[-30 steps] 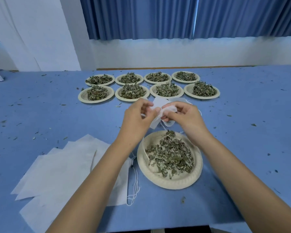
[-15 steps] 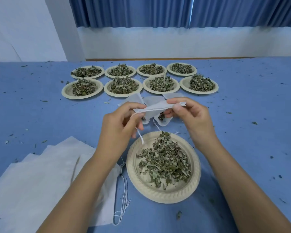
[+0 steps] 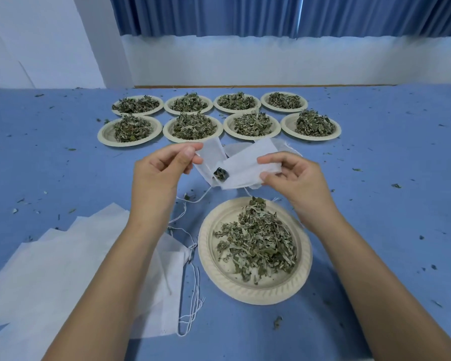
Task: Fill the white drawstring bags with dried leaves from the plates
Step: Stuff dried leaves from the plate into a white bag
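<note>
Both hands hold one white drawstring bag (image 3: 241, 166) stretched above the blue table. My left hand (image 3: 162, 173) pinches its left edge between thumb and fingers. My right hand (image 3: 292, 178) pinches the right edge. A small dark clump of dried leaves (image 3: 221, 174) shows at a gap in the cloth's middle. Just below, a beige paper plate (image 3: 255, 287) carries a heap of dried leaves (image 3: 257, 238). A stack of flat white bags (image 3: 50, 277) lies at the lower left, partly under my left forearm, with loose strings (image 3: 193, 303) trailing.
Several more paper plates of dried leaves (image 3: 193, 125) stand in two rows at the back of the table. Leaf crumbs are scattered over the blue tabletop (image 3: 388, 204). A white wall and blue curtains rise behind the table.
The hands have drawn apart and lifted, spreading the bag wider between them. A dark clump of leaves now shows at its middle. The view has shifted closer.
</note>
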Available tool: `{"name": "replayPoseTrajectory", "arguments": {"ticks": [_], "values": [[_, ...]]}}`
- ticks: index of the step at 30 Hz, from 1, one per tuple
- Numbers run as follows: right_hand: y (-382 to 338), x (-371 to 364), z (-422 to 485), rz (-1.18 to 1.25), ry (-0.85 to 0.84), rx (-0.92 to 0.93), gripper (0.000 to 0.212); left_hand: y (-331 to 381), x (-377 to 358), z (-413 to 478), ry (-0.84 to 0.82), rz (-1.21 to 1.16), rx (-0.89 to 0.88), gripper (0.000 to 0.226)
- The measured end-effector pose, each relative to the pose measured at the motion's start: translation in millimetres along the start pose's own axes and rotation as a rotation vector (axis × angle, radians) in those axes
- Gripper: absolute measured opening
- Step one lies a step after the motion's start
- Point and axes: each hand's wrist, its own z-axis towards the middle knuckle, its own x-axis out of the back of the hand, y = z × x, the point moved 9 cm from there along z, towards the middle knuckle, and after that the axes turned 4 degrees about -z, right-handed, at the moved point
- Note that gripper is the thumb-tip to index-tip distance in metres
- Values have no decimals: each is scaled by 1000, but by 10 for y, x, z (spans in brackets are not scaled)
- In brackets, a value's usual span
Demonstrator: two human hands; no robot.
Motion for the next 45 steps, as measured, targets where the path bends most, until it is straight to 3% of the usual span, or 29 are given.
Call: {"name": "replayPoseTrajectory", "arguments": {"ticks": [6, 11, 14, 23, 27, 30, 37, 42, 45], "values": [[-37, -344, -134, -17, -181, 10, 28, -100, -337, -154, -163, 211, -1, 20], [-34, -367, -139, -12, -168, 12, 43, 49, -496, -245, -270, 402, -228, 10], [-19, -356, -119, 64, -125, -1, 52, 115, -554, -288, -293, 476, -320, 17], [-20, -221, -90, 114, -10, -27, 35, 144, -572, -297, -295, 497, -358, 43], [-25, -224, -102, 85, -13, -16, 30, 132, -577, -308, -295, 514, -373, 28], [-35, -268, -114, 79, -38, -11, 24, 86, -571, -295, -291, 439, -301, 24], [-22, -290, -146, 76, -47, -45, 20, -195, -526, -256, -258, 67, 142, 28], [-19, -306, -153, 46, -68, -46, 21, -267, -467, -265, -242, 212, 197, 17], [-101, -222, -147, -74, -195, -45, 12, -218, -367, -245, -150, 280, 156, 14]]}}
